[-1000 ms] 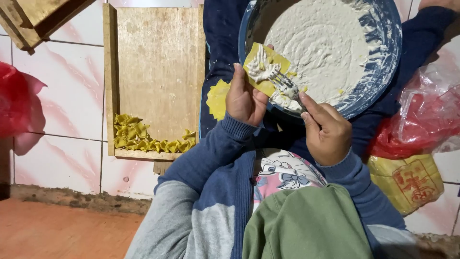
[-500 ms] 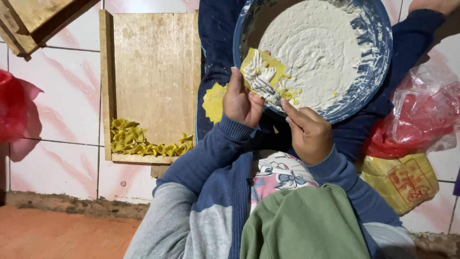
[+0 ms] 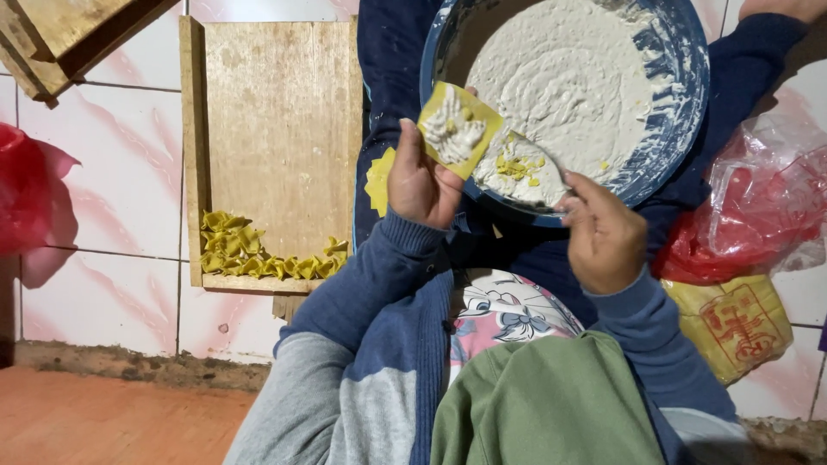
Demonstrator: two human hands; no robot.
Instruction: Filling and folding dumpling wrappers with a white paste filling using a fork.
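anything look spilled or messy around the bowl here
Mostly tidy. The blue bowl has white filling smeared up its inner wall, and yellow scraps lie in the filling near the rim. The left hand holds a yellow wrapper with a dab of filling. Nothing looks spilled on the tiles.

Wooden tray [image 3: 276,129] upper part bare; folded dumplings [image 3: 258,254] crowd lower edge; bowl [image 3: 680,112] blocks right.

yellow wrapper [image 3: 458,129], blue bowl [image 3: 685,103], whitish filling [image 3: 568,77]
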